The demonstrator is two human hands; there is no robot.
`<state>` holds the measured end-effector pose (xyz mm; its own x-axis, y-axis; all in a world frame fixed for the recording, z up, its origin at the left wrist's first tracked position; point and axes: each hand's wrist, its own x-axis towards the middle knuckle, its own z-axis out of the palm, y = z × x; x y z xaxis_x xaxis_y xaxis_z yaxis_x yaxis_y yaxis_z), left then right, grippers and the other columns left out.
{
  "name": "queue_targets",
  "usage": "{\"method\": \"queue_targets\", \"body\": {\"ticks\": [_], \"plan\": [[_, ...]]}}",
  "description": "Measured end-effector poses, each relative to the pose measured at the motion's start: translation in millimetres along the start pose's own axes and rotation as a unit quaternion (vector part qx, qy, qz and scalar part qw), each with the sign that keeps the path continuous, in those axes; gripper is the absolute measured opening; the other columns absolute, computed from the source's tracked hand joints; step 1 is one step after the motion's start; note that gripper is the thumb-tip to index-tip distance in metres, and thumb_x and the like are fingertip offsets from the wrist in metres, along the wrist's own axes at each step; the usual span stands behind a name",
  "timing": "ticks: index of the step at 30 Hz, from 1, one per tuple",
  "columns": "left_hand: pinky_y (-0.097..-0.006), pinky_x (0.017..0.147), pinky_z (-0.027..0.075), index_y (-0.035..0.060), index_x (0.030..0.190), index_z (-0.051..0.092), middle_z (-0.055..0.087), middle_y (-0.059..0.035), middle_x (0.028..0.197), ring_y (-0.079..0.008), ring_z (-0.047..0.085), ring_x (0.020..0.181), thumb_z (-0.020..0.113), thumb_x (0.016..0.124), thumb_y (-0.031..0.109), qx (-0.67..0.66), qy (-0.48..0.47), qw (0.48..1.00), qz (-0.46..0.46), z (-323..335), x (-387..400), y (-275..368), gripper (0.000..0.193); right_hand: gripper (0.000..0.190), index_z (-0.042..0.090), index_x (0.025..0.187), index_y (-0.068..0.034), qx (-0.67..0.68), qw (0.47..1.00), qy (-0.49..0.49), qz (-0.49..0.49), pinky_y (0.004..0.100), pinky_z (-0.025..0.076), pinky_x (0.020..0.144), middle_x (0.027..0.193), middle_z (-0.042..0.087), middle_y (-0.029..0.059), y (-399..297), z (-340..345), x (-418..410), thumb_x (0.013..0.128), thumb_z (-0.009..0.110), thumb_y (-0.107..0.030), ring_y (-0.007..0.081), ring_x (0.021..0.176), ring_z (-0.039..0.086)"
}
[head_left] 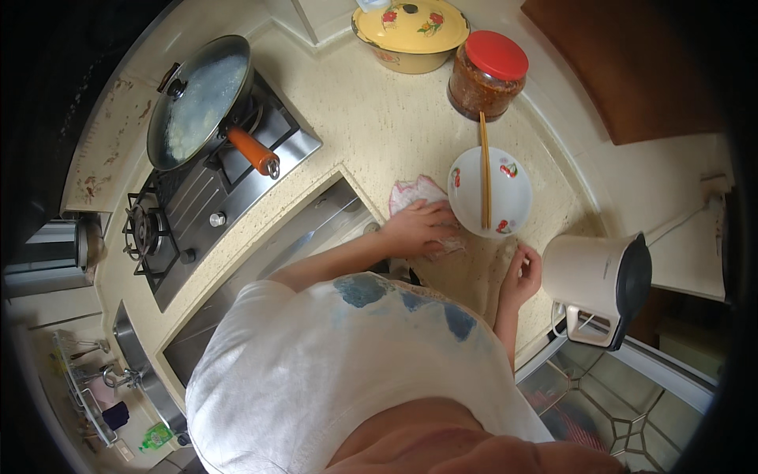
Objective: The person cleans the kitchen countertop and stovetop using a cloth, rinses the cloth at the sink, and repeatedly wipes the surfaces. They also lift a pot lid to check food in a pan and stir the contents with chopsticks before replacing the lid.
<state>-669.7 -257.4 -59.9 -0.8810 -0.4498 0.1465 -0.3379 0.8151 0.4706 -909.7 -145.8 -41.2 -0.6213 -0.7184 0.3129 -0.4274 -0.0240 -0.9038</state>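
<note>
My left hand [421,230] lies palm down on a white cloth [417,191] with a pink edge, its fingers spread, holding the cloth against the countertop. Right beside its fingertips stands a white plate [468,183] with a cherry pattern. A pair of wooden chopsticks [485,172] lies across the plate, their far ends beyond its rim. My right hand [521,275] is at the counter just below the plate, left of a beige electric kettle [583,266]. Its fingers are curled, and whether anything small is between them cannot be seen.
A lidded pan [201,112] with an orange handle [251,148] sits on the gas hob [237,195] at left. A red-lidded jar [485,89] and a yellow enamel pot [408,35] stand behind the plate. The sink [139,367] is at lower left.
</note>
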Motion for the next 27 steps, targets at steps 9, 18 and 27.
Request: {"method": "queue_targets", "body": {"ticks": [9, 18, 27], "plan": [[-0.0522, 0.114, 0.023, 0.0182, 0.148, 0.036, 0.034, -0.0072, 0.154, -0.0311, 0.028, 0.144, 0.056, 0.092, 0.044, 0.090, 0.043, 0.983, -0.153, -54.0, 41.0, -141.0, 0.065, 0.009, 0.065, 0.098, -0.001, 0.007, 0.999, 0.008, 0.053, 0.0204, 0.044, 0.061, 0.087, 0.062, 0.0033, 18.2, 16.9, -17.9, 0.093, 0.060, -0.007, 0.0073, 0.072, 0.054], [-0.0549, 0.113, 0.024, 0.0146, 0.149, 0.032, 0.031, -0.0116, 0.155, -0.0315, 0.028, 0.143, 0.049, 0.091, 0.055, 0.184, 0.200, 0.814, -0.514, -137.3, 4.5, -276.5, 0.072, 0.010, 0.062, 0.102, -0.001, -0.002, 0.998, -0.031, 0.054, 0.0228, 0.047, 0.069, 0.090, 0.064, 0.0043, -0.9, 11.5, 26.2, 0.095, 0.059, -0.008, 0.0100, 0.076, 0.057], [-0.0490, 0.100, 0.041, 0.0014, 0.126, 0.055, 0.057, -0.0194, 0.128, -0.0375, 0.052, 0.120, 0.060, 0.084, 0.018, 0.150, 0.342, 0.774, -0.511, -121.7, -19.3, -279.7, 0.046, 0.009, 0.062, 0.101, 0.001, 0.058, 0.991, -0.109, 0.060, 0.0233, 0.047, 0.065, 0.089, 0.064, 0.0061, -19.4, 32.5, 33.5, 0.096, 0.058, -0.006, 0.0105, 0.072, 0.058]]}}
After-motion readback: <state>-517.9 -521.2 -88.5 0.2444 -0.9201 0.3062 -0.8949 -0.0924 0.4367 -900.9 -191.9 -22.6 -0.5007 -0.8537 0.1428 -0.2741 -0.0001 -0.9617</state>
